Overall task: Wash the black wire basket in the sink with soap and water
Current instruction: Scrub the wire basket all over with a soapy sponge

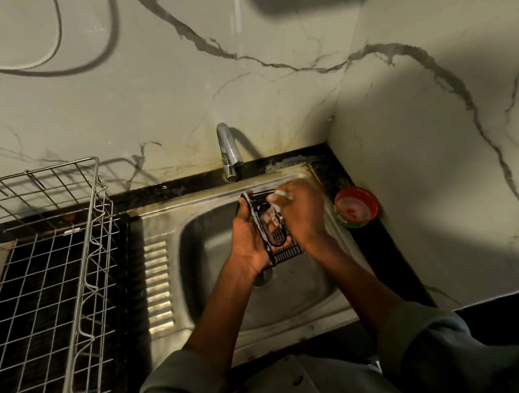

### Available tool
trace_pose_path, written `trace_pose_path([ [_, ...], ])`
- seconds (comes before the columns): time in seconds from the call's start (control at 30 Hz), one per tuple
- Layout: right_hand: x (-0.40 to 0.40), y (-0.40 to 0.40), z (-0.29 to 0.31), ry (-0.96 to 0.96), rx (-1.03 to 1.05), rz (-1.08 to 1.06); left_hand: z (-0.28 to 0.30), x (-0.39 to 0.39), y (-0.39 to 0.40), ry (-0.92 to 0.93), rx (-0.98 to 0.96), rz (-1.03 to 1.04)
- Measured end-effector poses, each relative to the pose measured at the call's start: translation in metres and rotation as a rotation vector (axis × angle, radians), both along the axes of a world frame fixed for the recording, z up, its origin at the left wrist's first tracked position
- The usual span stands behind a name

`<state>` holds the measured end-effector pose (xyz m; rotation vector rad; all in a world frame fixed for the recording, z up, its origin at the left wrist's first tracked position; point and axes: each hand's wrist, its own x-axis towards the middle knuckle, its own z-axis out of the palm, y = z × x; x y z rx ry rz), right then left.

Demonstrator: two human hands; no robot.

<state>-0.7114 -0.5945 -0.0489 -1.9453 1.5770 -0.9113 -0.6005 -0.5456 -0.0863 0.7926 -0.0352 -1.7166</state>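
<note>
Suds cling to the black wire basket (275, 226), which I hold above the sink (294, 292) bowl, below the tap (227, 150). My left hand (248, 236) has a curled grip round its left rim. My right hand (301, 214) pinches a small scrubber (280, 195) against the wires. Right of the sink, a red soap dish (357, 207) sits on the worktop (394, 246).
</note>
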Motion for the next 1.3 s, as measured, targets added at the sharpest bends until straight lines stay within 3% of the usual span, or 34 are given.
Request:
trace_pose_path([
  [0.1, 0.003, 0.013, 0.001, 0.065, -0.034, 0.154, 0.0, 0.008, -0.003, -0.013, 0.022, 0.035],
  [0.2, -0.007, 0.003, -0.003, 0.145, -0.067, -0.035, -0.007, 0.01, -0.005, -0.041, 0.028, 0.033],
  [0.27, -0.002, 0.006, -0.006, 0.215, -0.078, 0.088, -0.009, 0.008, -0.006, -0.056, 0.055, 0.04],
  [0.33, 0.0, 0.01, -0.01, 0.122, -0.02, 0.167, -0.012, 0.01, -0.006, -0.049, 0.042, 0.049],
  [0.43, -0.007, -0.004, -0.008, -0.082, 0.151, -0.08, -0.02, 0.013, -0.008, -0.059, 0.037, 0.033],
  [0.5, -0.005, -0.014, -0.003, -0.035, 0.158, -0.202, -0.019, 0.009, -0.009, -0.082, 0.044, -0.003],
  [0.67, 0.024, 0.008, 0.009, 0.063, -0.041, 0.166, -0.007, 0.0, -0.004, -0.072, 0.044, 0.003],
  [0.8, 0.015, 0.001, 0.009, 0.035, -0.03, -0.016, -0.004, 0.003, -0.001, -0.017, 0.028, 0.026],
  [0.9, 0.02, 0.008, 0.009, 0.091, -0.07, 0.26, -0.007, 0.006, 0.001, 0.013, 0.03, 0.075],
  [1.03, 0.019, -0.002, 0.011, 0.118, -0.038, -0.007, -0.006, 0.002, 0.001, -0.025, 0.016, 0.041],
  [1.13, 0.031, 0.005, 0.017, 0.15, -0.066, 0.197, -0.012, 0.004, 0.001, 0.006, 0.037, 0.071],
  [1.23, 0.032, -0.008, 0.018, 0.023, -0.021, 0.151, -0.014, 0.004, 0.004, 0.012, 0.016, 0.045],
  [1.3, 0.03, -0.007, 0.015, 0.088, -0.105, 0.241, -0.012, 0.006, 0.005, 0.032, -0.017, 0.06],
])
